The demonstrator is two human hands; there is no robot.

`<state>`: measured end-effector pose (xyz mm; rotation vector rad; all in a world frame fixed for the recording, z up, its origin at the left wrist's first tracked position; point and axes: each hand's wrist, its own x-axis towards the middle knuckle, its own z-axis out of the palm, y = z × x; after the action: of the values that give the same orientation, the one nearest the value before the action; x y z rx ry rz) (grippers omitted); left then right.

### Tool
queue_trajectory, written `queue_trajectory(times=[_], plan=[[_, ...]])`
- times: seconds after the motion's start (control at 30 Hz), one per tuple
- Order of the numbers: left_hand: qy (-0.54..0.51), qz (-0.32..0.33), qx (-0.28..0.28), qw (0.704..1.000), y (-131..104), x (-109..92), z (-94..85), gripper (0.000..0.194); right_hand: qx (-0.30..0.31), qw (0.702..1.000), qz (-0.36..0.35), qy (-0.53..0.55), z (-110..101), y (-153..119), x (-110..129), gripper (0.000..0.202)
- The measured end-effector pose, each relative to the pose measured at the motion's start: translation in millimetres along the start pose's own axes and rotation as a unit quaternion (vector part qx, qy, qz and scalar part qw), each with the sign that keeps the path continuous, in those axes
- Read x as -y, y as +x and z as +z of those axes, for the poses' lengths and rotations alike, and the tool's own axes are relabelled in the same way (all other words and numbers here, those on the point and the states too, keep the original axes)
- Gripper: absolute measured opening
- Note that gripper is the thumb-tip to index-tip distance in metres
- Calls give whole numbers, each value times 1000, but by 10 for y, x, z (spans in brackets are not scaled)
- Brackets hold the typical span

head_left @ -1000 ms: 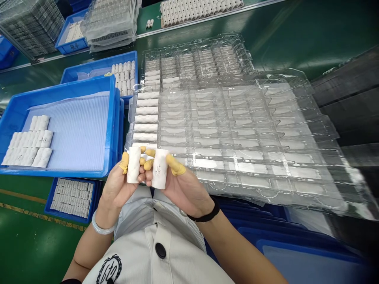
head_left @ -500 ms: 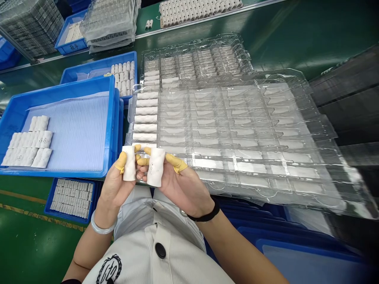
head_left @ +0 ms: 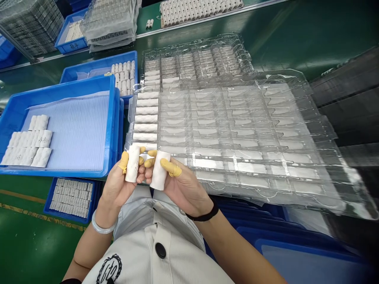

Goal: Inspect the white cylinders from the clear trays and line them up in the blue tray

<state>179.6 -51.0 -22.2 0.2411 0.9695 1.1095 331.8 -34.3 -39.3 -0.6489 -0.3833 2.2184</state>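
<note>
left hand (head_left: 116, 178) holding white cylinder (head_left: 132, 165); right hand (head_left: 185, 186) holding second cylinder (head_left: 159, 176), tilted, near first.

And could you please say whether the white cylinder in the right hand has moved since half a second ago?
Yes, it has shifted slightly right: the cylinder sits farther from the blue tray.

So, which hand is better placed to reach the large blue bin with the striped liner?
Probably the left hand: it is nearer the large blue bin, while the right hand sits farther across. Each holds a white cylinder, so neither is free.
</note>
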Motion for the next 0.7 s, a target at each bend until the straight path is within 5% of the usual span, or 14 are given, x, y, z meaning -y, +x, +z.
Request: queue_trajectory(times=[0.27,0.7], plan=[[-34,-10,-52,998,14,-36,19,48,19,999,15,24,73,17,66,44],[-19,8,-35,999,22,-8,-14,47,-4,999,28,33,57,21,42,40]])
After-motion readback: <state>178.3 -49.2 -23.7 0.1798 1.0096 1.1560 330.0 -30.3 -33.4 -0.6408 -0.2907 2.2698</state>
